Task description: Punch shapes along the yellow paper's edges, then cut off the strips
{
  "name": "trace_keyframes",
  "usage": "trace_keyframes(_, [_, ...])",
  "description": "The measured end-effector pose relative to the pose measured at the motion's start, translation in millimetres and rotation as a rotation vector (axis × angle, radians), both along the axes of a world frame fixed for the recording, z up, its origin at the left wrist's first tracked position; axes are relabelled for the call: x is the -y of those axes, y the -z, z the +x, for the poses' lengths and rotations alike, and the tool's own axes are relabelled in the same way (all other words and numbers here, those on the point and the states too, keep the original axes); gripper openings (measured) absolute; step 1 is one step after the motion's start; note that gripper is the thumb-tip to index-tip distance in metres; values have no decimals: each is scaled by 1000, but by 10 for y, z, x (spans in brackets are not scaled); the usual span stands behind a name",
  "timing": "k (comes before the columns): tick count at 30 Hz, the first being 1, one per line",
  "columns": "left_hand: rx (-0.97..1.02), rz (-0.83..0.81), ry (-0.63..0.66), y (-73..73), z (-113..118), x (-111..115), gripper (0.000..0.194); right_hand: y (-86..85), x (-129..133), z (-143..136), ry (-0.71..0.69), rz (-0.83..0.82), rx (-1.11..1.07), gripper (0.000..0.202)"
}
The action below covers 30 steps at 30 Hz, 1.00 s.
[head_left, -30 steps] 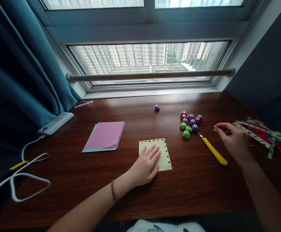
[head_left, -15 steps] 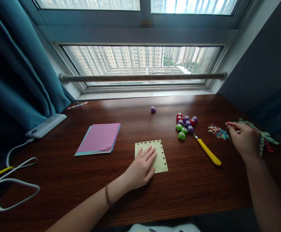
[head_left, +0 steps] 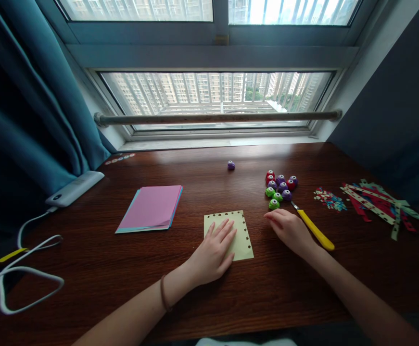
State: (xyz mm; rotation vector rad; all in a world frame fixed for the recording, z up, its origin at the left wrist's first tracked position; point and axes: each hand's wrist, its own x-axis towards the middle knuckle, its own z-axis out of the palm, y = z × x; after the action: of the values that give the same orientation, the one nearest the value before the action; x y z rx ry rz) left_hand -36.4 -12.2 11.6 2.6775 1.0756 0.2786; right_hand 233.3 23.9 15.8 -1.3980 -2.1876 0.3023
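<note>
Under my left hand [head_left: 214,250] lies a pale yellow paper sheet [head_left: 243,247], with small dark shapes, some like stars, along its top and right edges. The left hand rests flat on the sheet, fingers stretched out. To the right of the sheet, my right hand [head_left: 290,230] hovers with thumb and fingertips pinched together. Whatever is between those fingertips, if anything, is too small to make out. Just beyond it are several small craft punches [head_left: 279,187] in red, purple and green. A yellow-handled knife [head_left: 315,230] lies close behind the right hand, its narrow tip toward the punches.
Small paper cut-outs [head_left: 330,199] form a pile at the right, beside a heap of punched paper strips [head_left: 378,202]. A lone purple punch [head_left: 231,165] stands farther back. Coloured paper [head_left: 151,206] is stacked at left. A white device [head_left: 75,188] and cable [head_left: 32,271] lie far left.
My right hand has moved left from the paper strips and cut-outs to beside the yellow sheet, still pinched. My left hand stays on the sheet. The view has shifted slightly.
</note>
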Motion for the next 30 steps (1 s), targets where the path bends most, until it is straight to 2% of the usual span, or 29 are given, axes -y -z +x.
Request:
trace_keyframes(4, [-1, 8, 11, -3, -5, -1, 53, 37, -130, -38, 29, 21, 77, 18])
trace_keyframes(11, [-4, 12, 31, 10, -23, -7, 50, 135, -340, 24, 29, 74, 54, 18])
trace_keyframes(19, [-20, -6, 37, 23, -32, -21, 48, 214, -329, 16, -82, 85, -73, 18])
trace_keyframes(25, [5, -13, 30, 8, -34, -25, 47, 108, -322, -242, -281, 41, -55, 20])
trace_keyframes(27, [15, -13, 32, 2, -34, -23, 47, 76, -448, -368, -279, 43, -51, 19])
trace_keyframes(30, [42, -11, 37, 0, -34, -19, 47, 97, -785, -582, -193, 46, -90, 18])
